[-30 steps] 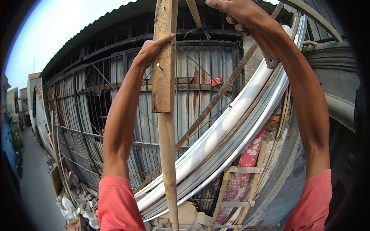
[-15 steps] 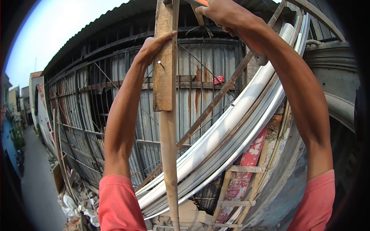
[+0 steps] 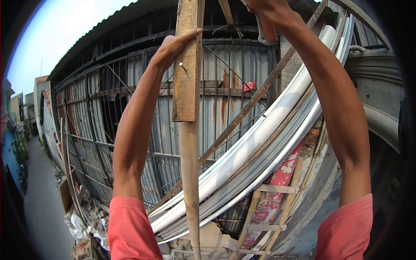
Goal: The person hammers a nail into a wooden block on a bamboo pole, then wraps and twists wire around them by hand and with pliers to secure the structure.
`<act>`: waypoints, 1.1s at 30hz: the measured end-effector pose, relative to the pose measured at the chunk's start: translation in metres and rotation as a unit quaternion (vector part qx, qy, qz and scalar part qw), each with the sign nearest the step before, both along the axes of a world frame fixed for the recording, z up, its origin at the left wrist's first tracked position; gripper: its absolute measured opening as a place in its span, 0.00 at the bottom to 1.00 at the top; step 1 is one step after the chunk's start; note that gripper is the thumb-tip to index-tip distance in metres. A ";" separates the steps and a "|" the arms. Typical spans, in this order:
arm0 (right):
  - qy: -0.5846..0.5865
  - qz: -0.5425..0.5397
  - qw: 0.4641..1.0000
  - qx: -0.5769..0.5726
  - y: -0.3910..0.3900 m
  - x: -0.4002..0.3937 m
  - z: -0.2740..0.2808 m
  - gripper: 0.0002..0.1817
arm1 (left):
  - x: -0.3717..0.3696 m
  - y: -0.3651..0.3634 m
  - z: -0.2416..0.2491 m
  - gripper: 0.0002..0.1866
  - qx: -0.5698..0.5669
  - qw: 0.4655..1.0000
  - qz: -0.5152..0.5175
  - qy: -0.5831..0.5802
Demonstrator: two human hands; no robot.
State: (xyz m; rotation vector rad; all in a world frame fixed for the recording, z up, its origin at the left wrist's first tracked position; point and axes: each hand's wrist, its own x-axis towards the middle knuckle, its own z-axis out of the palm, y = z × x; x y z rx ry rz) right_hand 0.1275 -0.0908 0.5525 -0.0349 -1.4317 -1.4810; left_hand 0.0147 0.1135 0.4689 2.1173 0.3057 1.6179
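Right hand (image 3: 271, 11) is wrapped round a tool's orange handle (image 3: 269, 33), left hand's (image 3: 175, 45) gripping a rough, brown-stained plank (image 3: 185, 95), nail (image 3: 181, 64) poking out, in front of a bamboo pole (image 3: 189, 164). Corrugated metal wall (image 3: 211, 60) behind.

Both arms (image 3: 135, 125) raised; left hand (image 3: 176, 45) gripping, right hand (image 3: 271, 9) clenched, higher.

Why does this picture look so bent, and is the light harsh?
Head view: probably wide-lens distortion, bowing the corrugated roof, with black corners; head view: the sky glares pale, nearly white in places; head view: the nail casts a short shadow on the wooden board.
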 end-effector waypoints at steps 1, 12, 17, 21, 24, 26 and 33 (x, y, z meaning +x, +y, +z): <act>0.102 -0.220 0.958 -0.154 0.015 0.024 -0.014 0.22 | 0.003 0.002 0.003 0.41 -0.002 1.000 -0.015 -0.012; 0.141 -0.002 0.944 -0.297 -0.080 -0.031 -0.064 0.21 | -0.006 -0.007 -0.002 0.41 0.004 1.000 0.012 0.013; 0.098 -0.054 0.969 -0.218 -0.025 -0.012 -0.046 0.20 | -0.006 -0.004 -0.001 0.40 0.011 1.000 0.010 -0.002; 0.185 -0.388 0.842 -0.325 -0.004 0.032 -0.070 0.24 | -0.003 -0.007 0.005 0.40 0.028 1.000 -0.004 -0.003; 0.240 -0.197 0.830 -0.463 -0.037 0.041 -0.162 0.24 | -0.004 0.009 0.000 0.43 0.051 0.998 0.024 0.000; 0.330 -0.057 0.810 -0.481 -0.054 0.054 -0.216 0.23 | 0.000 0.035 0.006 0.49 0.056 0.998 0.013 0.030; 0.496 0.322 0.658 -0.467 -0.077 0.077 -0.431 0.18 | -0.010 -0.020 -0.026 0.52 0.047 0.967 -0.250 0.012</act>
